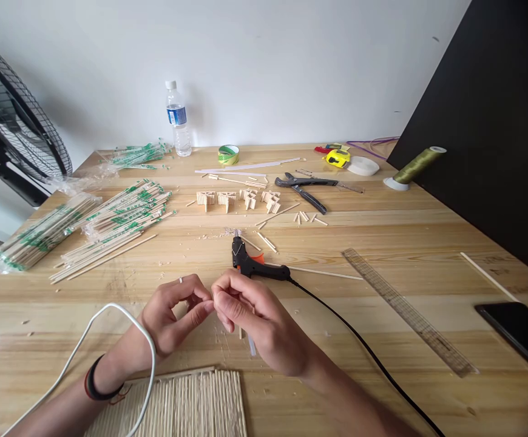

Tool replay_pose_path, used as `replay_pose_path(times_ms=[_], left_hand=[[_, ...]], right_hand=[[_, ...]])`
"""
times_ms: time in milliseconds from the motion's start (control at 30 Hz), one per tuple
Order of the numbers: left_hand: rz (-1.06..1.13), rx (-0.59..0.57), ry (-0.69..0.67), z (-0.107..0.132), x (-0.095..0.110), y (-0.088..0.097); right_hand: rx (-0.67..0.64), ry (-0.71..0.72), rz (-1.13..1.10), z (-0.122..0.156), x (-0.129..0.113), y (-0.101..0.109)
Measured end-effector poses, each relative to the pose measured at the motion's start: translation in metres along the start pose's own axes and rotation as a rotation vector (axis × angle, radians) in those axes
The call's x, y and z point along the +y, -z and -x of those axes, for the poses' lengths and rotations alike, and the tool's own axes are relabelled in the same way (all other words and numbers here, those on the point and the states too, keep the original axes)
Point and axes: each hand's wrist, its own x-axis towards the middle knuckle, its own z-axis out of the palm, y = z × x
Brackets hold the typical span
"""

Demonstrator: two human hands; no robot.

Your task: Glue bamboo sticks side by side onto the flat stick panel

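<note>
My left hand and my right hand meet fingertip to fingertip low over the wooden table. Both are pinched. A short stick piece pokes up from my left fingers, and a thin stick hangs below my right hand. Just beyond them lies a black and orange glue gun on its side, its black cord running off to the lower right. Right below my wrists lies a flat mat of glued sticks.
Bundles of wrapped bamboo sticks lie at the left. Small stick assemblies, pliers, a tape roll, a water bottle, a thread spool stand farther back. A clear ruler, a phone at right; a white cable loops over my left wrist.
</note>
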Motion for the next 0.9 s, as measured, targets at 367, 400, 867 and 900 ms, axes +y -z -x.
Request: replay_pose_path(times_ms=[367,400,867,900], left_hand=[[-0.022,0.062,-0.104,-0.0034,-0.0029,-0.0014],[-0.020,0.064,-0.103,-0.0034,-0.0032,-0.0018],[0.040,0.046,-0.038,-0.0004,-0.0080,-0.0023],[0.053,0.037,-0.032,-0.0002,-0.0086,-0.0024]], right_hand=[[0.067,0.008,0.060,-0.0023,-0.0019,-0.0024],[0.075,0.007,0.065,-0.0024,-0.0020,-0.0023],[0.087,0.034,0.091,-0.0032,-0.0009,-0.0026],[0.086,0.031,0.094,-0.0029,-0.0002,-0.0026]])
